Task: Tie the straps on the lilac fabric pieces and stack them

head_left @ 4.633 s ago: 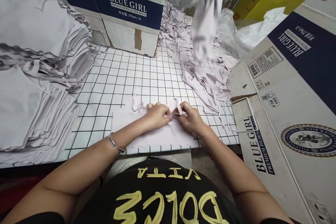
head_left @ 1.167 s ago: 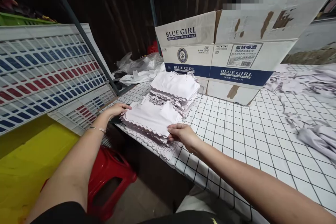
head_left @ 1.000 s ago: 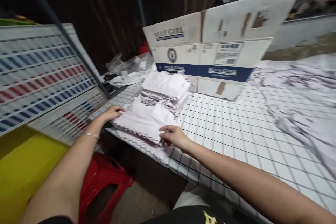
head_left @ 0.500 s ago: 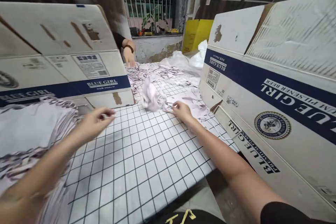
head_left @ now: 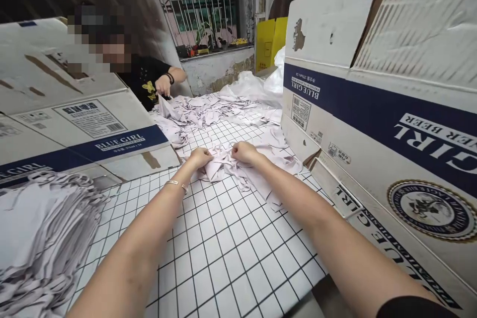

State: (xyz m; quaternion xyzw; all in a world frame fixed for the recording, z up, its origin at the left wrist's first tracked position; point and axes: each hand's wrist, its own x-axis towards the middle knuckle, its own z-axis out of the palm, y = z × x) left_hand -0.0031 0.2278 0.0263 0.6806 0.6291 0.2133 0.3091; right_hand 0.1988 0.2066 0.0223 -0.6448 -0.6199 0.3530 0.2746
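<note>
Pale pinkish-white fabric pieces (head_left: 257,161) lie crumpled on the checked tabletop (head_left: 208,238) in the middle of the head view. My left hand (head_left: 201,157) is closed with its fingertips on one fabric piece (head_left: 215,169). Just to the right, my right hand (head_left: 244,152) pinches the same bunch of cloth, its fingers curled in. A short stretch of cloth shows between the two hands. What exact kind of item the cloth is, I cannot make out. A tall neat stack of similar fabric pieces (head_left: 40,228) is at the left.
Large white cartons stand at the left (head_left: 85,124) and right (head_left: 357,84), flanking the table. Across the table, a co-worker's hand (head_left: 163,85) lifts cloth from a loose pile (head_left: 204,112). Clear plastic wrapping (head_left: 253,87) and a yellow box (head_left: 271,42) are farther back.
My left hand has moved right from beside the stack onto the cloth. Both hands now grip it close together. The co-worker leans into view, raising a piece of cloth.
</note>
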